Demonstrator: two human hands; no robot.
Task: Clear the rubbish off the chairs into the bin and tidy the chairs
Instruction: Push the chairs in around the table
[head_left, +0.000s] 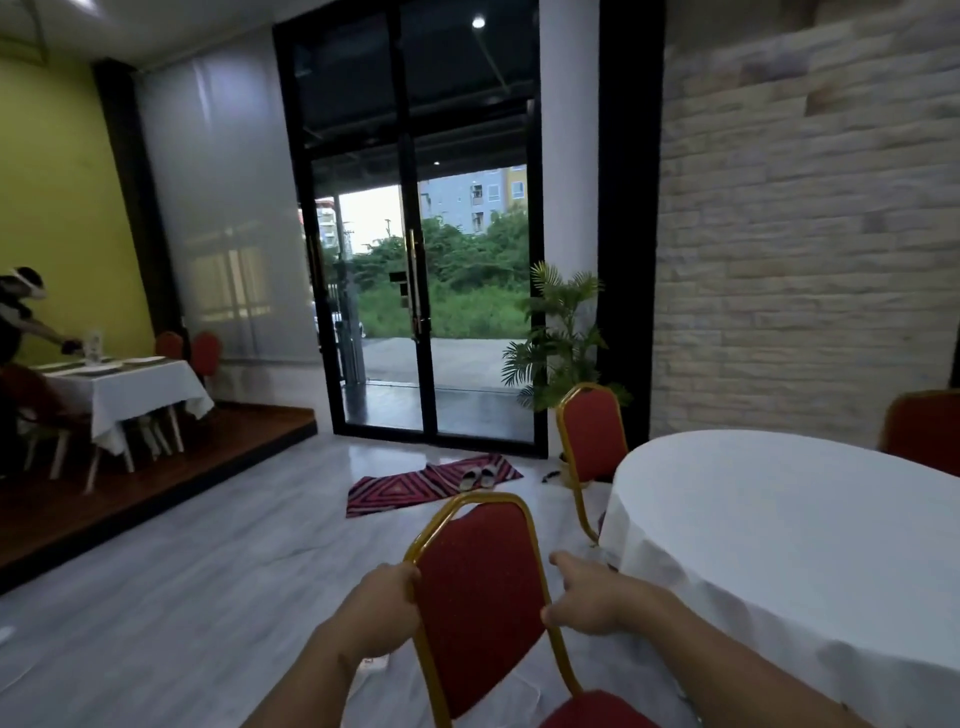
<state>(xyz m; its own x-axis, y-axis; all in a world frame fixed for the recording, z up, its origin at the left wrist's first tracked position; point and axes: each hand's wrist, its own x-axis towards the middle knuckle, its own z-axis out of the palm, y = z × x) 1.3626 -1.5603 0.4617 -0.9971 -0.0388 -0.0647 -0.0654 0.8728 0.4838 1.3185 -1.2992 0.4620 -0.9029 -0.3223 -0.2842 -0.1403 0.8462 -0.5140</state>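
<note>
Both hands grip one red chair (480, 613) beside the round counter (810, 545): left hand (382, 605) fingers closed on its gold frame, right hand (587, 603) likewise. Two more red chairs stand around this counter.

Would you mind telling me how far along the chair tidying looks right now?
No rubbish shows on the nearest chair, though its seat is barely in view. In hand: the left hand and right hand grip its backrest beside the round table. The second chair still stands apart from the table. No bin is visible.
</note>
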